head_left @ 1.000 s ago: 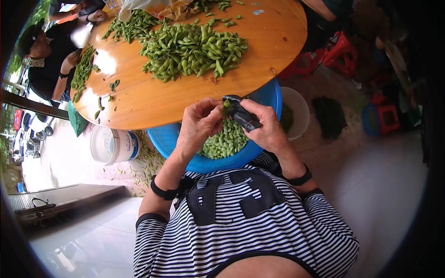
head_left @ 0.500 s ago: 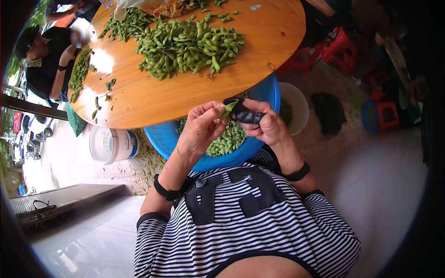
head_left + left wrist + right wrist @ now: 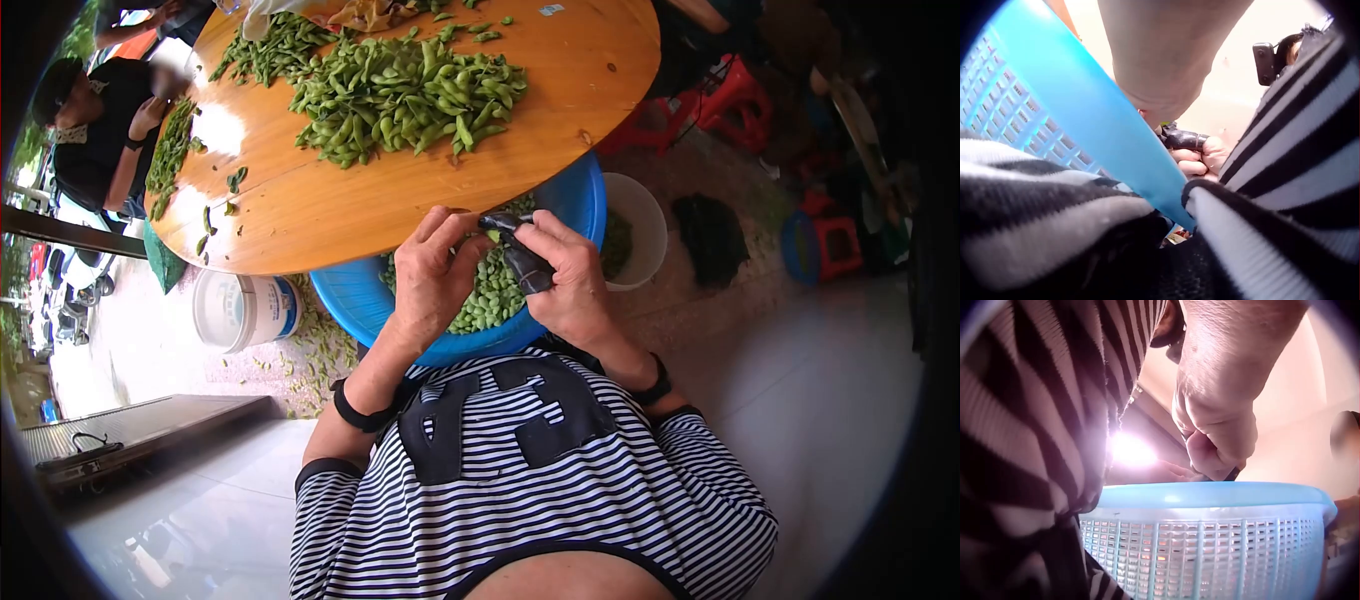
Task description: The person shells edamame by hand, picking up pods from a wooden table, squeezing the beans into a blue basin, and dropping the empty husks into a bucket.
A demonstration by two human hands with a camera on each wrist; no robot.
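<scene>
In the head view a small green pod shows between the hands, above the blue basket of shelled green beans. My left hand pinches its left end between bent fingers and thumb. Black coverings show at the fingertips of my right hand, which pinch the pod from the other side. The pod is mostly hidden by the fingers. The right wrist view has my right hand with curled fingers above the basket's rim.
The round wooden table borders the basket, with a large heap of pods on top. A white bucket stands left, a pale tub right, and red stools behind it. Another person sits at the table's left.
Half a second ago the pod showed more fully, in my left fingers; now the fingers cover most of it. My right hand has turned, its black-covered fingers now pointing up and leftward.
</scene>
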